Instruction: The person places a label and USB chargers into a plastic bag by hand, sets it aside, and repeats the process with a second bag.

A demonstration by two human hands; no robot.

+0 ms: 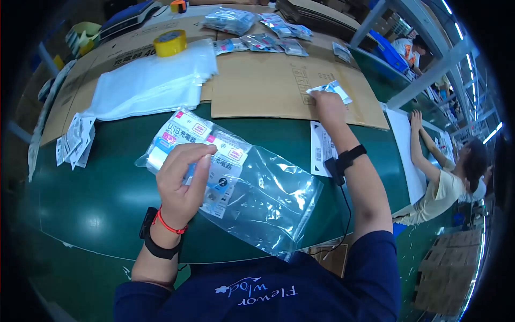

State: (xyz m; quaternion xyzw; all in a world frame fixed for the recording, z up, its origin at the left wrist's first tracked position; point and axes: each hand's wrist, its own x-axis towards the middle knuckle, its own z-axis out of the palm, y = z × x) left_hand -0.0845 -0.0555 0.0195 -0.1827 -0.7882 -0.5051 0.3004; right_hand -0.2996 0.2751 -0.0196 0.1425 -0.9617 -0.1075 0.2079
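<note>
Gripping a small white-and-blue packet (339, 92) at its near left edge, the right hand (328, 110) is bunching its fingers, probably so that most of the packet is staying uncovered. Beneath that hand, a cardboard sheet (257, 99) is lying, likely serving as a pad over the green worktop (96, 193). Curling above a clear bag (271, 198), the left hand (179, 180) is holding thumb and forefinger almost together; whether it is pinching any film, I cannot tell. Under and beside it, two printed packs (220, 188) are apparently lying inside the bag, whose loose end is stretching rightward, seemingly flattened against folding. Beyond the left hand, a yellow tape roll (170, 43) is resting at the far edge of a sleeve stack (150, 88), perhaps weighing it down.
</note>
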